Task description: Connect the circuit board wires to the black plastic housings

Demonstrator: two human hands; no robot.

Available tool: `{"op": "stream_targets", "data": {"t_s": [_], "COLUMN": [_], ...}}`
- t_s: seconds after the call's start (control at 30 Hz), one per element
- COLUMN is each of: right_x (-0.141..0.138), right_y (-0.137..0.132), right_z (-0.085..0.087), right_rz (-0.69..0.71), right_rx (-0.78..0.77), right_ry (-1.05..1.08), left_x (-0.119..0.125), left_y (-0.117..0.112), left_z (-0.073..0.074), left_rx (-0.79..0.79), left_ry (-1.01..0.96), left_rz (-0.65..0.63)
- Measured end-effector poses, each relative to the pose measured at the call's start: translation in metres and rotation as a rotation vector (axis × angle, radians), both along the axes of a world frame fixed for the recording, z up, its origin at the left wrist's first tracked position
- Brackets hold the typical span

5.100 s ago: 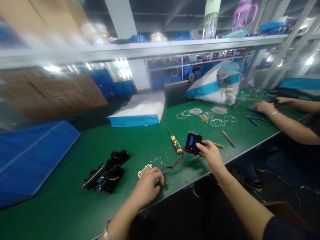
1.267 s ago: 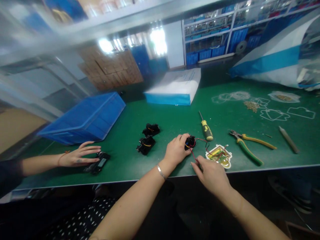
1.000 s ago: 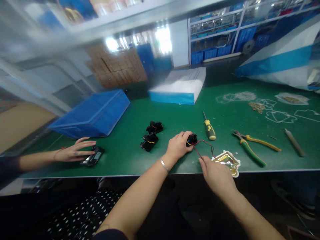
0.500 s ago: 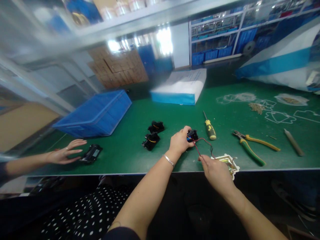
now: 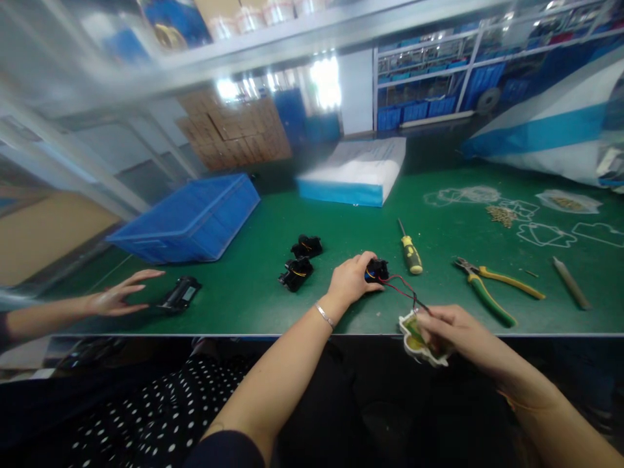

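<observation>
My left hand [image 5: 351, 278] is closed around a small black plastic housing [image 5: 378, 269] with a blue part inside, resting on the green table. Red and black wires [image 5: 402, 286] run from it to a white-framed piece with a green and yellow inside [image 5: 418, 339]. That piece hangs at the table's front edge, with my right hand [image 5: 446, 328] closed at it and at the wire ends; the exact grip is partly hidden. Left of my left hand lie two more black housings [image 5: 295, 273] with yellow wires.
A co-worker's hand [image 5: 121, 296] is beside a black housing [image 5: 180, 294] at the left, near a blue bin [image 5: 190, 221]. To the right lie a screwdriver [image 5: 412, 253], pliers [image 5: 492, 292], a grey stick [image 5: 570, 284], brass-coloured screws [image 5: 501, 216] and white gaskets [image 5: 546, 234].
My right hand has moved right and now grips the white-framed piece, which is tilted over the table edge. The co-worker's hand has drawn slightly away from its housing.
</observation>
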State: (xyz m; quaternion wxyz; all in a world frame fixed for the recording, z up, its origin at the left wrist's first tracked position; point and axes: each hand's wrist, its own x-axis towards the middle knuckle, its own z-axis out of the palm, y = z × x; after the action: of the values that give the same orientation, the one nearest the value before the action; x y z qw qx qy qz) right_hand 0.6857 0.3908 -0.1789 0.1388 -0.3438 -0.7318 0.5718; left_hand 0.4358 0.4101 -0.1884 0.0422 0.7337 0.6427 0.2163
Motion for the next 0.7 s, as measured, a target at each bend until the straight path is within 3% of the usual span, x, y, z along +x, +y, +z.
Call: {"op": "stream_targets", "data": {"t_s": [0.1, 0.2, 0.27, 0.33, 0.47, 0.57, 0.7], "right_x": [-0.018, -0.042, -0.058, -0.072, -0.088, -0.088, -0.085], "right_y": [0.001, 0.005, 0.009, 0.012, 0.013, 0.006, -0.012], "right_z": [-0.004, -0.005, -0.002, 0.002, 0.005, 0.003, 0.001], "right_rz": [-0.303, -0.420, -0.416, -0.408, -0.522, -0.559, -0.607], "right_rx": [0.184, 0.281, 0.210, 0.023, -0.268, -0.274, -0.162], "right_ry": [0.307, 0.460, 0.588, 0.763, 1.005, 0.992, 0.983], "left_x": [0.001, 0.002, 0.003, 0.004, 0.005, 0.006, 0.012], "left_y": [0.000, 0.001, 0.001, 0.001, 0.001, 0.002, 0.006], "left_z": [-0.001, -0.004, -0.006, -0.007, -0.006, -0.004, -0.001], "left_rx": [-0.008, 0.002, 0.010, 0.006, 0.001, 0.003, -0.055], "left_ry": [-0.007, -0.017, -0.013, 0.001, 0.042, 0.049, 0.026], "left_rz": [0.012, 0.020, 0.018, 0.016, 0.031, 0.046, 0.059]}}
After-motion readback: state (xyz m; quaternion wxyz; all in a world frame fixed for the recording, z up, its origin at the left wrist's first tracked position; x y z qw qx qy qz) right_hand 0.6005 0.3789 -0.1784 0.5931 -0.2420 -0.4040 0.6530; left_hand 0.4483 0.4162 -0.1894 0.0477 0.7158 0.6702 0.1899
